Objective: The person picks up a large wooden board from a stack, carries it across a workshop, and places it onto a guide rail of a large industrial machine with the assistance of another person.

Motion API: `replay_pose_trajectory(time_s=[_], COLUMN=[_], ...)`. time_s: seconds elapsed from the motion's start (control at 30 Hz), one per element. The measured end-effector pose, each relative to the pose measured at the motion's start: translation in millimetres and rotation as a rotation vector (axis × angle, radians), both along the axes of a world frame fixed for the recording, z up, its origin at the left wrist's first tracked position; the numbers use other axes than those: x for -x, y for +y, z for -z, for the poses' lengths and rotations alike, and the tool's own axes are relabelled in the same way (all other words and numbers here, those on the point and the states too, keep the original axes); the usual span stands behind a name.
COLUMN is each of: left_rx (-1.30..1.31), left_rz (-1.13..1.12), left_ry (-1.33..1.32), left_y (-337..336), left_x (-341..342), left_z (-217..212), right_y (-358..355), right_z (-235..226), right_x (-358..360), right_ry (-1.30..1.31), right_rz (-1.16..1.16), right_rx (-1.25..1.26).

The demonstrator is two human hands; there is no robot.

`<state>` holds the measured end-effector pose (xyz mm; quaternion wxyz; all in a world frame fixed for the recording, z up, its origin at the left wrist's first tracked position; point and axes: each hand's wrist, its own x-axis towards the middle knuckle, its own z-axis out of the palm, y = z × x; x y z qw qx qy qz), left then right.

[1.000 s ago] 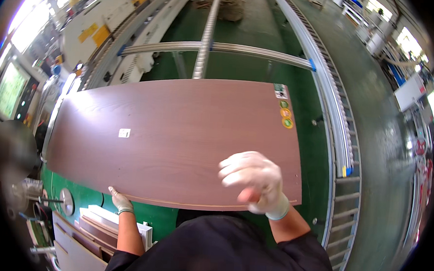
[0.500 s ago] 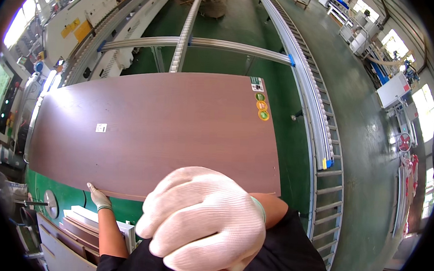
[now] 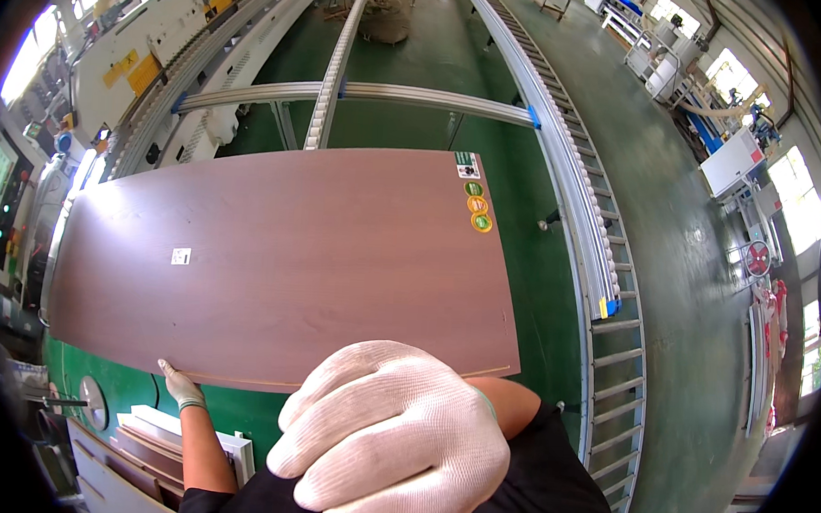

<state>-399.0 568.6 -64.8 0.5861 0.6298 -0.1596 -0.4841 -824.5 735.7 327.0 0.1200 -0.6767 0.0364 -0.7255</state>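
One large brown panel (image 3: 280,259) fills the middle of the view, lying flat over the roller conveyor (image 3: 580,210) and the green floor (image 3: 411,61). Its face is smooth, reddish-brown with a faint wood grain, and its near edge shows a pale line. It bears one small white label (image 3: 180,256) toward the left and, at the far right corner, one white sticker above three round ones (image 3: 474,204), green, orange and yellow. The right hand (image 3: 391,441), in a white knit glove, is clenched into a fist close to the camera, holding nothing that shows. The left hand (image 3: 179,386), also gloved, grasps the panel's near edge from below. A stack of boards (image 3: 155,443) lies beneath it.
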Motion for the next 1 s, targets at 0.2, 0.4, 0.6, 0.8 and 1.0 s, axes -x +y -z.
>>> replay_pose_trajectory(time_s=[0.2,0.4,0.6,0.8,1.0], left_rx=[-0.013,0.042,0.032,0.009,0.083], left_rz=[0.027,0.013,-0.003,-0.006,0.009], left_ry=[-0.058,0.064,0.025,0.023,0.006], left_y=[6.7,-4.5,-4.4,-0.9,-6.4], left_x=[0.0,-3.4,-10.1,-0.2,5.4], left_z=[-4.1,16.0,13.5,9.2,22.6], right_y=[7.9,-1.1,-17.7,-20.9,-11.8], right_z=[-5.3,5.8,6.8,9.6,6.7], right_x=[5.6,2.5,-0.6,10.7,29.6], right_ry=[0.055,0.035,-0.072,-0.015,0.154], right_rz=[0.074,0.129,0.204,0.241,0.245], right_rx=[-0.11,0.074,0.367,0.374,0.309])
